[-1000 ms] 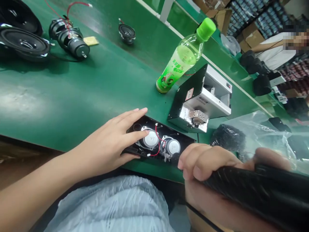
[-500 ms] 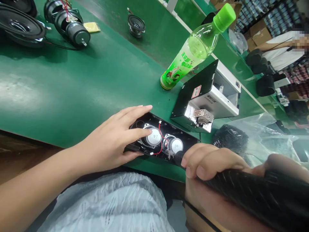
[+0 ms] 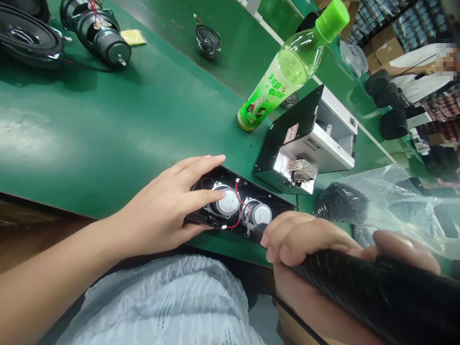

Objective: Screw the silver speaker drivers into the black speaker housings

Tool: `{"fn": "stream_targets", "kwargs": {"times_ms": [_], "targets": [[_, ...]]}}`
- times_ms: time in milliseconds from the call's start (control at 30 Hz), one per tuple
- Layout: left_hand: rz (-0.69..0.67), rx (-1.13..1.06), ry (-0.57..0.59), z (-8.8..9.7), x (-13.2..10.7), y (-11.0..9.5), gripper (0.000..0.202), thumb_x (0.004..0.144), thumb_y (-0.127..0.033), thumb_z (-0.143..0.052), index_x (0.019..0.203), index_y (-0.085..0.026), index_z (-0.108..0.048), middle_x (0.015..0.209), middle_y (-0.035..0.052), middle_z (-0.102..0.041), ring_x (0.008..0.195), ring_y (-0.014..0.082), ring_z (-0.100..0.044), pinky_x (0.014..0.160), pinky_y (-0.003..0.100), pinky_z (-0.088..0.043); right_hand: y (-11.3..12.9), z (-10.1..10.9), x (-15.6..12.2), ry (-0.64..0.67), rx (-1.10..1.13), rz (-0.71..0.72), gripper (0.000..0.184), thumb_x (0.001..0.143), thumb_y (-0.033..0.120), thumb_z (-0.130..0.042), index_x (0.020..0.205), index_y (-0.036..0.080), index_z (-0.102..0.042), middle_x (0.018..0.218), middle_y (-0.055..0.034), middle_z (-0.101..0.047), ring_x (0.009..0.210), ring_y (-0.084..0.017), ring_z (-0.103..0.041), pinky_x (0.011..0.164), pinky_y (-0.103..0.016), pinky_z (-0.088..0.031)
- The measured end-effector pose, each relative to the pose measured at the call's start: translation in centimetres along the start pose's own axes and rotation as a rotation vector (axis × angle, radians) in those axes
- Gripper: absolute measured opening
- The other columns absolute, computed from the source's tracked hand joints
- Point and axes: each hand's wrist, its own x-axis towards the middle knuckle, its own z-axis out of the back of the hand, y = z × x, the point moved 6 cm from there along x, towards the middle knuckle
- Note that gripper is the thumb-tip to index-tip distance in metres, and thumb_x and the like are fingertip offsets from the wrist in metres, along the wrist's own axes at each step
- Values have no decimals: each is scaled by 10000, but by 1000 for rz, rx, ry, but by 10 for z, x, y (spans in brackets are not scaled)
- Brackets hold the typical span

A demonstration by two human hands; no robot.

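Head-camera view of two hands working at the near edge of a green counter (image 3: 89, 129). The left hand (image 3: 161, 206) lies flat and open, its grip apart, with the fingers spread across a black speaker panel (image 3: 276, 203). The index finger (image 3: 212, 194) rests on the white cap of the left speaker driver (image 3: 227, 201). The right speaker driver (image 3: 258, 213) sits beside it, with red wires (image 3: 237, 224) running between the two. The right hand's (image 3: 309, 244) grip is clamped around a black electric screwdriver (image 3: 359, 282), whose ribbed nose lies at the panel's lower edge, just beside the right driver; contact with the panel cannot be confirmed. Directly ahead of the right grip stands a metal machine with a black cover (image 3: 312, 139), and a green-capped plastic bottle (image 3: 283, 79) lies tilted against it. To the right of the grip is a clear plastic bag (image 3: 402, 201). Loose speakers (image 3: 95, 40) lie on the counter far ahead of the left grip.
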Motion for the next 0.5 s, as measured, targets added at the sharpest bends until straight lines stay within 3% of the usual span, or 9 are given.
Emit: {"fn": "stream_targets", "kwargs": {"times_ms": [67, 167, 200, 233, 333, 400, 500], "targets": [[-4, -2, -8, 0, 0, 0, 435, 961, -263, -760, 1388, -246, -678, 1794, 187, -342, 1624, 407, -401, 1282, 639, -427, 3, -1, 10, 76, -50, -65, 617, 1110, 508, -409, 660, 223, -721, 625, -101, -715, 684, -283, -697, 738, -474, -590], [-2, -1, -13, 0, 0, 0, 432, 961, -284, -770, 1385, -253, -688, 1792, 175, -349, 1621, 404, -409, 1286, 629, -426, 6, -11, 19, 394, -100, -74, 515, 1066, 526, -515, 765, 216, -795, 716, -112, -775, 781, -297, -758, 773, -474, -611], [-2, -2, -15, 0, -1, 0, 431, 959, -285, -771, 1382, -254, -692, 1794, 171, -349, 1621, 405, -409, 1289, 626, -425, 5, -14, 19, 447, -100, -40, 446, 1047, 519, -563, 811, 226, -802, 736, -100, -779, 788, -293, -764, 770, -471, -616], [-4, -2, -17, 0, -1, 0, 432, 957, -283, -771, 1381, -254, -695, 1795, 167, -348, 1621, 405, -410, 1291, 624, -422, 4, -14, 18, 427, -86, 24, 376, 1040, 496, -591, 855, 242, -798, 736, -79, -769, 773, -279, -760, 751, -457, -614], [-15, -3, -28, 0, -1, 0, 436, 948, -271, -772, 1378, -248, -701, 1797, 166, -348, 1615, 406, -417, 1296, 620, -417, -1, -12, 9, 115, 30, 307, 182, 1049, 372, -602, 1072, 299, -768, 711, -5, -713, 649, -220, -692, 643, -400, -579], [-17, -4, -28, 0, -2, 0, 446, 942, -266, -775, 1381, -241, -702, 1794, 173, -350, 1613, 409, -418, 1297, 622, -414, -8, -14, -2, -48, 107, 455, 247, 1034, 310, -610, 1251, 332, -725, 731, 25, -701, 583, -199, -644, 585, -391, -564], [-20, -7, -29, -1, -2, 1, 448, 943, -259, -765, 1385, -240, -699, 1796, 173, -346, 1618, 409, -411, 1300, 625, -411, -21, -22, -7, -59, 140, 491, 343, 1013, 277, -600, 1340, 314, -696, 786, 17, -732, 574, -201, -654, 566, -417, -590]]}}
